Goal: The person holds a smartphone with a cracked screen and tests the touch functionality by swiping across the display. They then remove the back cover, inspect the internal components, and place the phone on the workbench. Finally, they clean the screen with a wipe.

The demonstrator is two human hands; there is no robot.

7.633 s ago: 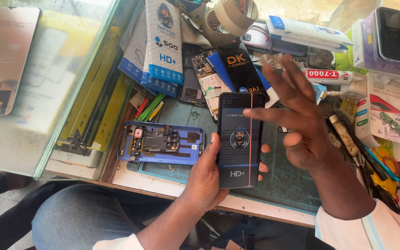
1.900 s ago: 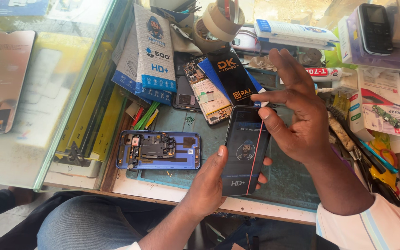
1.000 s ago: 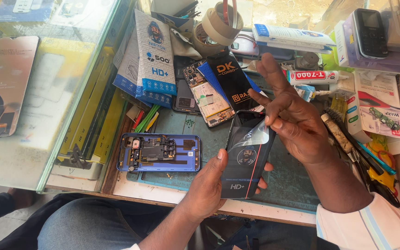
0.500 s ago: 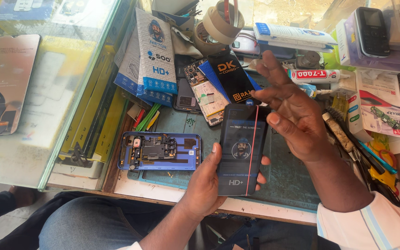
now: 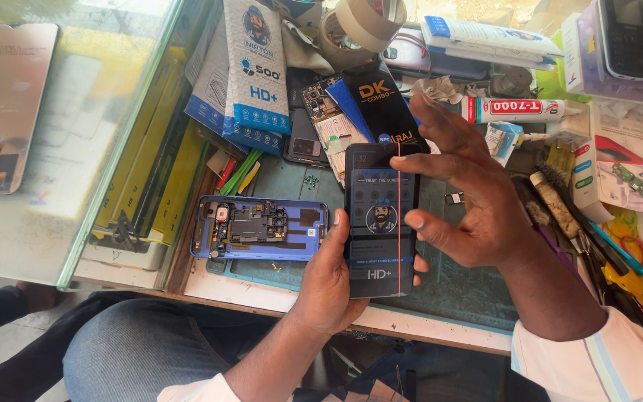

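Centre of the frame: dark screen panel (image 5: pixel 379 219), long side vertical, raised a little over the tabletop (image 5: pixel 470 290) and facing the camera. Clasped from below and from the left by the left hand (image 5: pixel 329 286), grip closed around the lower half, thumb up along the left edge, other fingertips showing past the right edge.

Right hand (image 5: pixel 478 205) just right of the panel, grip loose and spread, holding nothing. Index finger laid across the top right corner, thumb tip against the right edge near mid-height, other fingers fanned toward the upper right.

Changed within the last second: a clear film, lifted then at the top of the panel between the right fingers and catching the light, now flat on the face again, no raised corner visible. Thin red line down the panel, right of centre, top to bottom, already there half a second ago. Panel itself hardly shifted in the frame; right fingers lower and closer on its edge than before.

Judged from that: film back in contact with the panel, right hand steadying or pressing the edge rather than peeling.

Left of the panel, flat on the tabletop: opened blue phone frame (image 5: pixel 258 227), insides up, untouched. Upper centre: blue and white boxes (image 5: pixel 254 67); tape roll (image 5: pixel 362 26); white glue tube (image 5: pixel 515 110) upper right.
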